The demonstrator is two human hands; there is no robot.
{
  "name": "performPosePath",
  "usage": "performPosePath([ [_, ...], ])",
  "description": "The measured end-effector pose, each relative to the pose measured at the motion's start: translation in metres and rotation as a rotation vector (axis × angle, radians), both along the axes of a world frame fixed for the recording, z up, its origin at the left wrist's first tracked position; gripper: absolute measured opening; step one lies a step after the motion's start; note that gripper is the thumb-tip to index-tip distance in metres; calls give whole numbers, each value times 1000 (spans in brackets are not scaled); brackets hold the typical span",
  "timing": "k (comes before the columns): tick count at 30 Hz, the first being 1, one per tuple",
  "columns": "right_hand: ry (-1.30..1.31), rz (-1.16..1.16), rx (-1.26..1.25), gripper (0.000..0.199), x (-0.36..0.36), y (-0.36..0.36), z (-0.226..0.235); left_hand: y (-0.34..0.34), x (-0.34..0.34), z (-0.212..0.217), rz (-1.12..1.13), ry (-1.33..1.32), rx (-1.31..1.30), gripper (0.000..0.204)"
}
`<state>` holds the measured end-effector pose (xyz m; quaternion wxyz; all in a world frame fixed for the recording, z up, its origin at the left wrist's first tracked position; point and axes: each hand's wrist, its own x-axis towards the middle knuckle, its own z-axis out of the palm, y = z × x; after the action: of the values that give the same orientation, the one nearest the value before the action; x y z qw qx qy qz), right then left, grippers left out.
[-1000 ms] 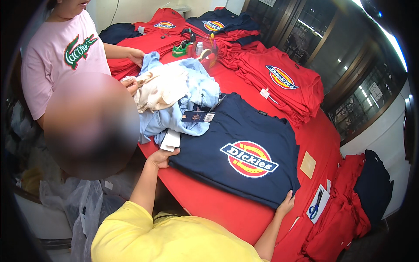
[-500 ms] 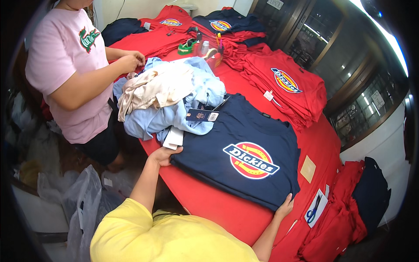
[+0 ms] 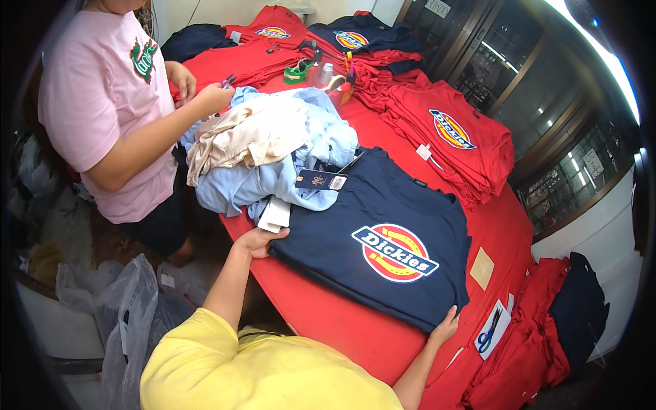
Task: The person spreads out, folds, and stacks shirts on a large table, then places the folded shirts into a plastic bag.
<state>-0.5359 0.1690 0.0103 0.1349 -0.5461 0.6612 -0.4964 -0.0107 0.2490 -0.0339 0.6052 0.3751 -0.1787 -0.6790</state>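
A folded navy T-shirt (image 3: 328,246) with a round red-and-yellow badge print lies before me on the red-covered table (image 3: 321,335); its thick near edge suggests several layers. My left hand (image 3: 257,242) grips its left near corner, fingers partly hidden beneath the cloth. At the right near corner, my right hand (image 3: 445,328) is closed on the same T-shirt, thumb on top. White paper tags (image 3: 275,214) hang just above my left hand. Against the shirt's far left side rests a heap of light blue garments (image 3: 225,195), with a cream garment (image 3: 249,130) on top.
Red T-shirts (image 3: 444,147) are stacked at the far right. Blue-handled scissors (image 3: 488,336) lie on white paper right of my right hand, by more red garments (image 3: 526,355). A co-worker in a pink shirt (image 3: 109,102) stands left, near plastic bags (image 3: 130,321). Bottles (image 3: 326,73) stand far back.
The co-worker's hands have parted, and one now holds up a small blue-handled tool. My two hands stay at the navy T-shirt's corners, and the T-shirt has hardly shifted.
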Motion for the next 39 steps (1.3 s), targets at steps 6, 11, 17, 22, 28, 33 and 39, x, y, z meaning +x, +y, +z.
performPosePath([
  [6,48,-18,-80,58,3,-1,-1,0,-1,3,5,3,12,46],
  [11,40,-12,-90,57,2,-2,-3,-1,1,-6,25,2,-8,47],
  [17,10,-11,-50,59,-15,-8,-19,-2,0,-7,26,-15,-23,49],
  [22,53,-23,-23,62,-19,-10,-22,-1,-1,1,8,-21,-27,51],
  [28,75,-22,-41,62,-14,-10,-18,-1,1,-2,-3,-16,-33,51],
  [33,58,2,-16,61,-21,-12,-21,-4,1,-4,-14,0,-33,47],
  [39,53,12,-18,59,-9,-6,-15,2,6,-10,-1,-2,-34,49],
])
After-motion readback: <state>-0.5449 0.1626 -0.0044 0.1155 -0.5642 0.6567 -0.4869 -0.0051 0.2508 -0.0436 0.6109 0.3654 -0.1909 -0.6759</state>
